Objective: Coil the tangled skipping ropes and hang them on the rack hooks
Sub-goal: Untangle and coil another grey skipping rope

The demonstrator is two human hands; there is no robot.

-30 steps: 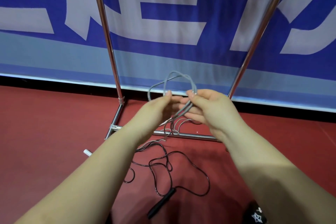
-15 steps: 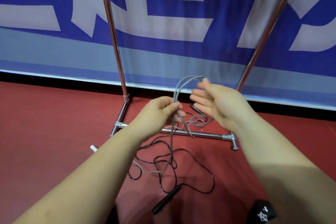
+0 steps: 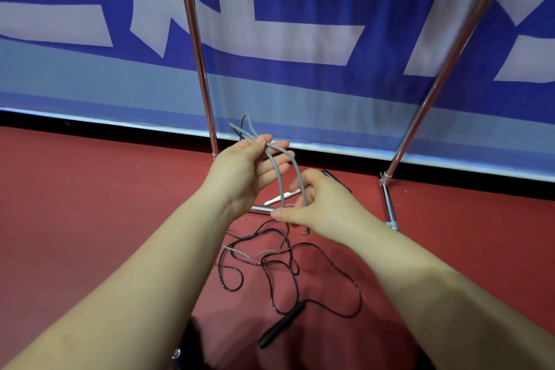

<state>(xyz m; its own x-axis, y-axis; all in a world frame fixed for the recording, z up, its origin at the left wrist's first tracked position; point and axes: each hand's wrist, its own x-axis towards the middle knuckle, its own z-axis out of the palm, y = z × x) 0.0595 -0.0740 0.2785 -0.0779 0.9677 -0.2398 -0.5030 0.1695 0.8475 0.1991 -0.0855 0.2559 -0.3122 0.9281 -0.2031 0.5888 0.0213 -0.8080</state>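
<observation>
My left hand (image 3: pixel 244 171) is raised and pinches a loop of the grey skipping rope (image 3: pixel 280 177) between thumb and fingertips. Two grey strands arch down from it to my right hand (image 3: pixel 318 204), whose curled fingers hold them lower down. A black skipping rope (image 3: pixel 327 261) lies tangled on the red floor below, its black handle (image 3: pixel 280 324) nearest me. A white handle (image 3: pixel 277 198) lies by the rack's bottom bar. The chrome rack's left pole (image 3: pixel 196 48) and right pole (image 3: pixel 450 54) rise behind my hands. No hooks are in view.
A blue and white banner (image 3: pixel 300 24) stands close behind the rack. The rack's right foot (image 3: pixel 389 207) sticks out over the red floor (image 3: pixel 90 204). A dark shoe shows at the bottom edge.
My left hand has risen with the grey loop. My right hand has dropped from beside the loop and now holds the strands lower down. The view has shifted left.
</observation>
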